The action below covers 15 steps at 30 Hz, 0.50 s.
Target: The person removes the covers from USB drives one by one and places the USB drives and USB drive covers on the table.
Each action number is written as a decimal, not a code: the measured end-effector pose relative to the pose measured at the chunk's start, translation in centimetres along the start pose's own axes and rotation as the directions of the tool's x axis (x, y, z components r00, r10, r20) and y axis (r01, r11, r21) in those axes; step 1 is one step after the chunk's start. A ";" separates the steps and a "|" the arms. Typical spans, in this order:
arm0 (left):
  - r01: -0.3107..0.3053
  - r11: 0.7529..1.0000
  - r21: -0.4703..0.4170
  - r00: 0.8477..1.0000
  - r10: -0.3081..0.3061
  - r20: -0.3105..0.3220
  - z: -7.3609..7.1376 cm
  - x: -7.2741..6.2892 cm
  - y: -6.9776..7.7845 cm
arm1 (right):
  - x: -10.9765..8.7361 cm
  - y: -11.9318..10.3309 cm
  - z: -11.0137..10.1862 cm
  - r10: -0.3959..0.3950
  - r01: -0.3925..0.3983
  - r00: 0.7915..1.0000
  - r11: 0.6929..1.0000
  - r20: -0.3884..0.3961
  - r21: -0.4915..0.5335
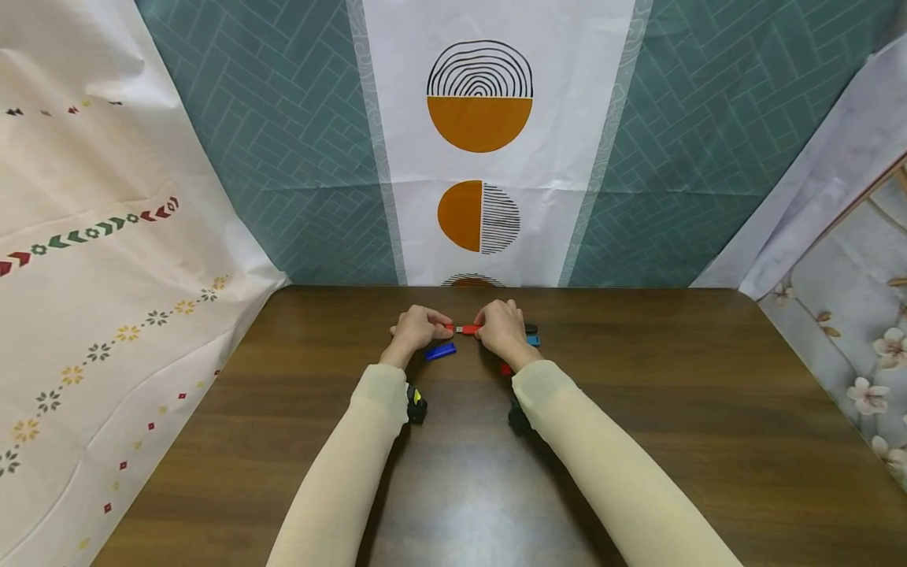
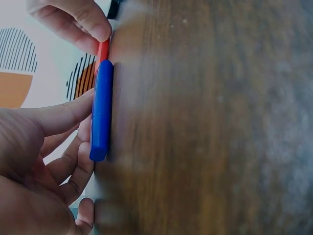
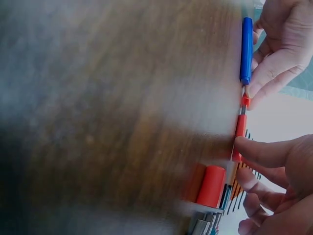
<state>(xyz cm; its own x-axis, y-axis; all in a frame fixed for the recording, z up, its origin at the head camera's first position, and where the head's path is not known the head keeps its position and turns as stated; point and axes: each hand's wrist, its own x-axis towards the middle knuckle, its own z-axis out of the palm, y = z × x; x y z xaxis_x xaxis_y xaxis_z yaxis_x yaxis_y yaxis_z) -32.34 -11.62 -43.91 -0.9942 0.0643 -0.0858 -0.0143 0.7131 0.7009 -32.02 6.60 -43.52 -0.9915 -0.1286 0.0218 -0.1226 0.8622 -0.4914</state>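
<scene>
Near the table's far edge my right hand [image 1: 501, 327] pinches the body of a red USB stick [image 3: 240, 126] between thumb and finger. Its metal plug points left. Facing the plug is a small red cap [image 3: 245, 100], which my left hand [image 1: 416, 327] pinches at the fingertips. In the right wrist view the plug's end is close to the cap; whether it sits inside, I cannot tell. A closed blue USB stick [image 2: 101, 112] lies on the table just in front of my left hand and hides part of its fingers in the left wrist view.
Around my right hand lie a red piece [image 3: 212, 186], a light-blue piece [image 1: 533, 341] and a black one [image 1: 531, 327], partly hidden in the head view. A patterned cloth [image 1: 319, 157] hangs behind the wooden table [image 1: 248, 409]. Dark wrist cameras sit under both wrists.
</scene>
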 end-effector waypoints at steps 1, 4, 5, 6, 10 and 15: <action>0.002 1.000 0.000 1.000 -0.002 0.000 0.0 0.0 0.0 | 0.0 0.0 0.0 -0.001 0.001 1.000 1.000 0.002 -0.003; 0.005 1.000 0.000 1.000 -0.005 0.004 -0.1 -0.2 0.1 | 0.0 0.2 0.1 -0.003 0.003 1.000 1.000 0.008 0.006; 0.004 1.000 -0.001 1.000 -0.004 0.004 -0.1 -0.2 0.2 | 0.0 0.2 0.0 -0.003 0.003 1.000 1.000 0.008 0.016; 0.003 1.000 -0.002 1.000 -0.003 0.006 -0.1 -0.2 0.2 | 0.0 0.2 0.0 -0.004 0.003 1.000 1.000 0.009 0.030; 0.004 1.000 -0.003 1.000 -0.004 0.010 -0.2 -0.1 0.2 | -0.1 0.5 -0.5 -0.011 0.010 1.000 0.992 0.005 0.124; 0.003 1.000 -0.007 1.000 -0.003 0.001 -0.3 -0.2 0.1 | -0.3 1.1 -1.2 -0.039 0.035 0.999 0.968 0.011 0.247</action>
<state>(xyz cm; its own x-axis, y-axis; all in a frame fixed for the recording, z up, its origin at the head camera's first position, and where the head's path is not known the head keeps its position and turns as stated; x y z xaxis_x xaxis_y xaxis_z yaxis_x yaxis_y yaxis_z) -32.17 -11.81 -43.58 -0.9941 0.0629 -0.0888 -0.0181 0.7086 0.7054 -31.88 8.19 -43.02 -0.9853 -0.1676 0.0317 -0.1428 0.7091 -0.6905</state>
